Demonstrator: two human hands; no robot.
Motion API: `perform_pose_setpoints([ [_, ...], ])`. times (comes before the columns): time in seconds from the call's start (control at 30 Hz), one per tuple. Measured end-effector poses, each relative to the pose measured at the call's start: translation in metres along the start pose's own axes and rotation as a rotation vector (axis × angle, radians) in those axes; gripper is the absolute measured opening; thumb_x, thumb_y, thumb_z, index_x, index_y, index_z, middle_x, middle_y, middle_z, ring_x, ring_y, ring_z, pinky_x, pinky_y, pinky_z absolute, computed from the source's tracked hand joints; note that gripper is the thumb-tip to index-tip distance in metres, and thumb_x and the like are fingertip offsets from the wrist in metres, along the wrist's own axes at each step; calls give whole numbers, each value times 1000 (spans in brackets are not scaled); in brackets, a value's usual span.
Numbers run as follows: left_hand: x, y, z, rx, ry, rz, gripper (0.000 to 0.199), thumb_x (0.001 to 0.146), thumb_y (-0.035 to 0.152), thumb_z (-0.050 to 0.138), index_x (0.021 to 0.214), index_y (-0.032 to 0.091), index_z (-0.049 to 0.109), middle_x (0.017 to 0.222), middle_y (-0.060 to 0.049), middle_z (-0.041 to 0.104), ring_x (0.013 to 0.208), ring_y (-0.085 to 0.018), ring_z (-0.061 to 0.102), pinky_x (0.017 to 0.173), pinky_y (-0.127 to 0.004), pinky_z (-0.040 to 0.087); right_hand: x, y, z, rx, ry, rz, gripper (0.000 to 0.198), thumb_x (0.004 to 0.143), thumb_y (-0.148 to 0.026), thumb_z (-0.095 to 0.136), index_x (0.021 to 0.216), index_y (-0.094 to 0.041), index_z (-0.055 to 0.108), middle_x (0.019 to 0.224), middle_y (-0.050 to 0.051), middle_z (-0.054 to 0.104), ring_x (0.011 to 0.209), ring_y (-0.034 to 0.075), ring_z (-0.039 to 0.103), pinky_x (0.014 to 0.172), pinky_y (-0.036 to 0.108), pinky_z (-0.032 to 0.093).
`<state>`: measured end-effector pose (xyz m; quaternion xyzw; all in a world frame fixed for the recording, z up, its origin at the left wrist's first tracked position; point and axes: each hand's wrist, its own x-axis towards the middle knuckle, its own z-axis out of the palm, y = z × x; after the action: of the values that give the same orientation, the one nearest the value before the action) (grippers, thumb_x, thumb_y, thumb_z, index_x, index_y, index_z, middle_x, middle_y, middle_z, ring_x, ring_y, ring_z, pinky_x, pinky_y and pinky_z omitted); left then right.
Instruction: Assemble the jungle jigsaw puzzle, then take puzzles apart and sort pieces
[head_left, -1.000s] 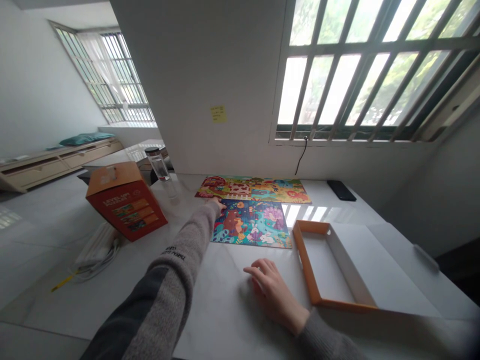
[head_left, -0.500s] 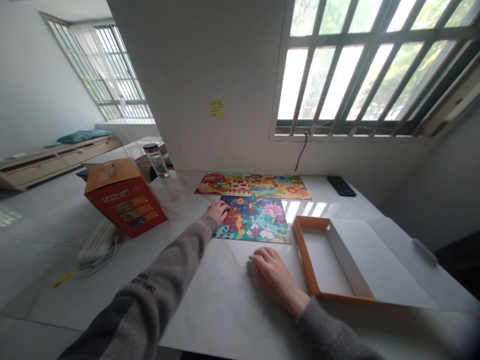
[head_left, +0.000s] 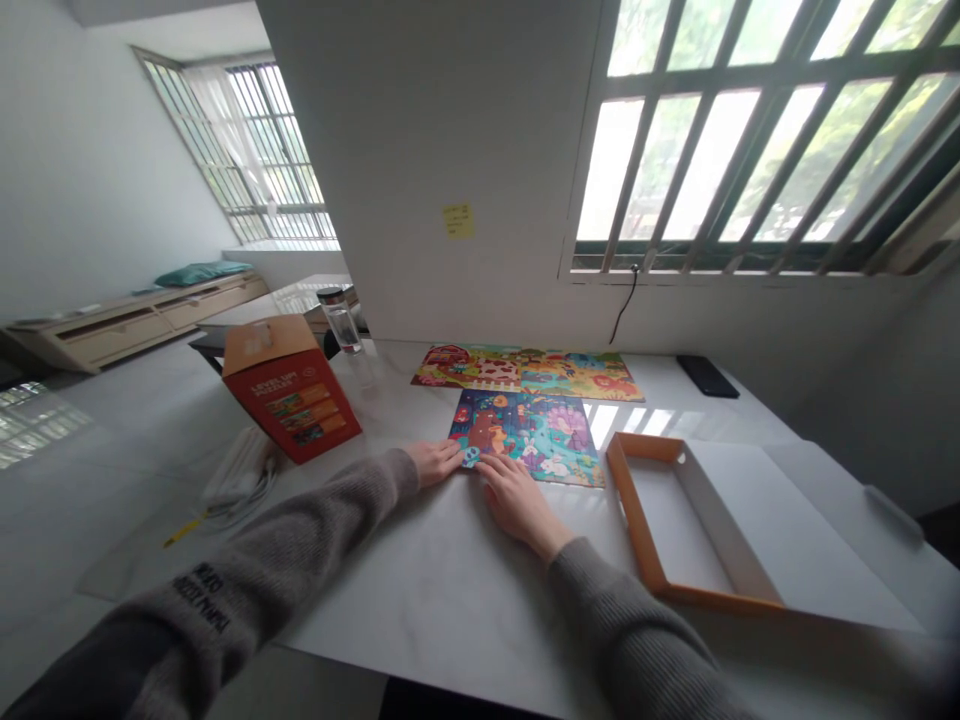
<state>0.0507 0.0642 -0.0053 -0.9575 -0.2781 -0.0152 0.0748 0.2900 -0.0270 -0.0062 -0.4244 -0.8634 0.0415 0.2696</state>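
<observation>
A dark-blue jigsaw puzzle (head_left: 536, 430) with woodland animals lies flat on the white marbled table, its pieces joined into a rectangle. My left hand (head_left: 436, 462) rests at its lower left corner, fingers stretched forward against the edge. Close beside it, my right hand (head_left: 517, 502) lies with extended fingertips on the puzzle's near edge, by a light-blue animal picture. Neither hand grips anything that I can see. Behind, touching or nearly touching, are a farm puzzle (head_left: 469, 368) and a yellow savanna puzzle (head_left: 581, 374), set side by side.
An open orange-rimmed box tray (head_left: 637, 520) sits to the right, with a black phone (head_left: 706, 377) beyond it. On the left stand a red puzzle box (head_left: 296, 395), a glass bottle (head_left: 342, 325) and a white power strip with its cord (head_left: 238, 485). A barred window is above.
My left hand has slid down the puzzle's left side to its lower corner. My right hand has moved left and forward onto the near edge. The view has turned slightly left.
</observation>
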Motion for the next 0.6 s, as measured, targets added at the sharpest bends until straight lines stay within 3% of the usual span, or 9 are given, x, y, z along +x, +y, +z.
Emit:
perform_pose_setpoints([
  [0.2, -10, 6, -12, -47, 98, -109, 24, 93, 14, 48, 109, 20, 64, 103, -10, 67, 98, -20, 63, 84, -29, 53, 12, -5, 10, -43, -21, 60, 28, 94, -17, 51, 119, -24, 61, 126, 8, 65, 122, 25, 51, 104, 43, 35],
  [0.33, -20, 16, -13, -262, 446, -421, 29, 99, 23, 41, 116, 22, 64, 105, -7, 68, 87, -16, 64, 77, -26, 53, 12, -1, 11, -9, 5, 69, 34, 92, -20, 56, 126, -24, 57, 128, 9, 62, 122, 25, 50, 102, 43, 36],
  [0.4, -19, 28, -6, -342, 553, -487, 32, 99, 23, 39, 119, 22, 64, 106, -7, 67, 88, -16, 63, 79, -27, 53, 12, 2, 13, 26, 61, 84, 36, 93, -21, 54, 130, -24, 54, 128, 10, 61, 121, 25, 50, 102, 41, 37],
  [0.47, -14, 40, 4, -316, 521, -427, 33, 97, 22, 43, 122, 23, 66, 110, -8, 65, 97, -19, 61, 88, -32, 52, 10, 6, 15, 52, 115, 113, 34, 94, -20, 52, 128, -23, 56, 124, 10, 62, 117, 25, 51, 100, 39, 39],
  [0.6, 0, 45, 16, -198, 319, -268, 34, 93, 27, 56, 126, 28, 64, 125, -9, 61, 116, -25, 53, 100, -43, 46, 5, 11, 15, 72, 131, 151, 32, 92, -14, 50, 122, -20, 59, 118, 10, 62, 109, 23, 53, 95, 37, 43],
])
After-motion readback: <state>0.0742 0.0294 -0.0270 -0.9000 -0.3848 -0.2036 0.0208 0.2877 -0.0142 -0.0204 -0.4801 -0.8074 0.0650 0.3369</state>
